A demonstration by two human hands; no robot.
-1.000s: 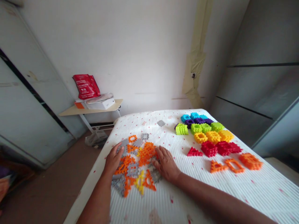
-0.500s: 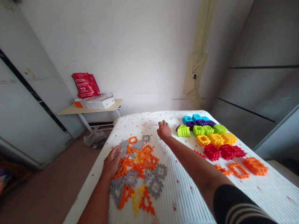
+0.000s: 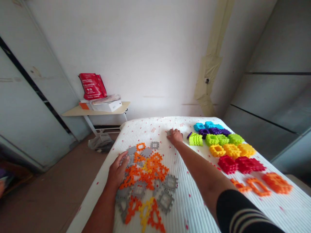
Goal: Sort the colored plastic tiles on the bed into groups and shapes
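White ribbed bedding bears a loose pile of mixed tiles under the flat, spread-fingered left hand, while the right hand stretches to a lone gray tile near the sorted stacks (fingers curled over it; grip impossible to tell). Pinching its edge, not pressing flat, would lift it cleanly. Half a second ago that hand hovered above the bedding; now it touches down.
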